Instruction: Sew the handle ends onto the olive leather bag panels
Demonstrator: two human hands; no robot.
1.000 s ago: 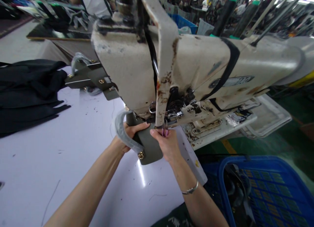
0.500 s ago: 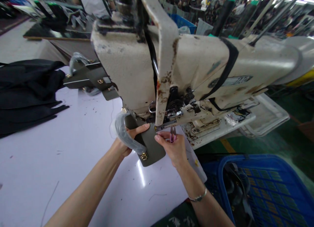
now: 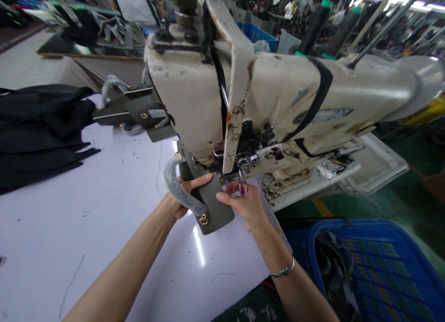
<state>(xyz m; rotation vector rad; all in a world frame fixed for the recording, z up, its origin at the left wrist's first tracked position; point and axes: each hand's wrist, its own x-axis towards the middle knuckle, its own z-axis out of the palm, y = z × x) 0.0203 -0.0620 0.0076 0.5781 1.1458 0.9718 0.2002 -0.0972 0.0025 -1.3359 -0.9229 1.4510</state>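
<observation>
My left hand (image 3: 181, 202) grips an olive-grey bag panel (image 3: 217, 208), its forefinger stretched flat on top and the rest passing under the handle. That curved handle (image 3: 182, 192) is wrapped in clear plastic and joined to the panel by gold hardware (image 3: 204, 219). The panel's far edge lies beneath the sewing machine's head (image 3: 184, 90), where the needle area is hidden. My right hand (image 3: 248, 206) is closed around small pink-handled thread snips (image 3: 242, 185), blades pointing up. Its thumb and fingertips are at the panel's right edge, close to the presser foot.
Similar handled panels (image 3: 139, 109) lie behind the machine on the white table (image 3: 114, 220). Black fabric strips (image 3: 41, 132) are heaped at the left. A blue basket (image 3: 382, 227) holding dark pieces stands low at the right, beside a white plastic tray (image 3: 385, 162).
My right hand has shifted slightly up and left along the panel edge, and the snips stand a little higher. The left hand keeps its grip; the view has moved slightly.
</observation>
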